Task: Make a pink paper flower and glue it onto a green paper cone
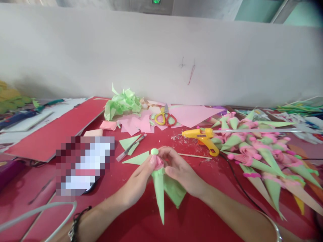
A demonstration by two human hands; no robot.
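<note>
Between my two hands is a small paper flower cone (158,195), pale green and pointed toward me, with a ruffled pink paper bloom (158,162) and a light green ball (154,151) at its top. My left hand (137,179) grips its left side, the thumb pressed against the pink bloom. On the other side, my right hand (183,169) curls its fingers around the bloom, thumb near the green collar. A darker green paper piece (176,194) shows below my right hand, partly hidden by the cone. Flat green paper triangles (137,158) lie beyond my left hand.
Finished-looking paper cones (262,148) are heaped at right beside a yellow glue gun (202,133) with its cord. A wooden stick (195,156), scissors (165,118), pink sheets (194,114) and green scraps (123,102) lie beyond. A blurred phone (85,164) is at left.
</note>
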